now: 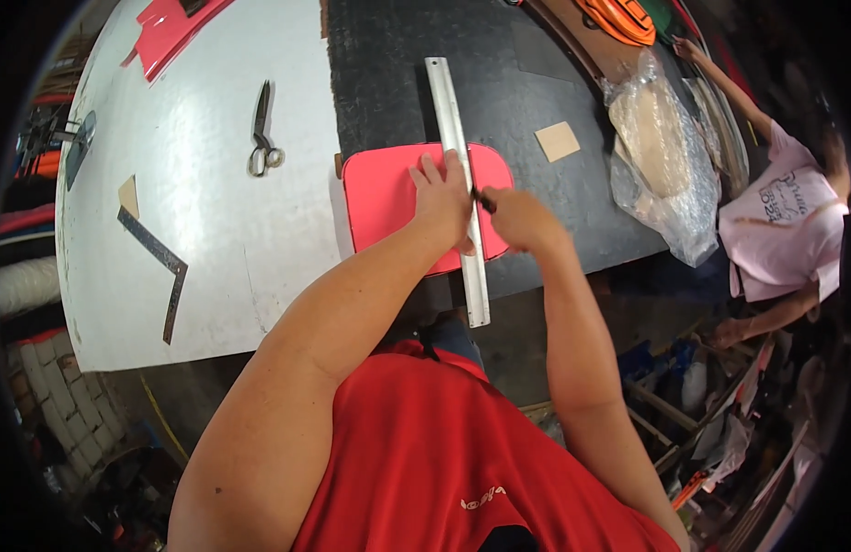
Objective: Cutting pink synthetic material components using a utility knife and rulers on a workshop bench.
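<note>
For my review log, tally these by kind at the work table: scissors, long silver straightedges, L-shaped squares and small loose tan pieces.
Scissors: 1
Long silver straightedge: 1
L-shaped square: 1
Small tan pieces: 2
Total: 5

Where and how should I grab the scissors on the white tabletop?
Probably best by the looped handles, coming from your own side of the white tabletop: the scissors lie with their loops toward you and the dark blades pointing away.
</note>
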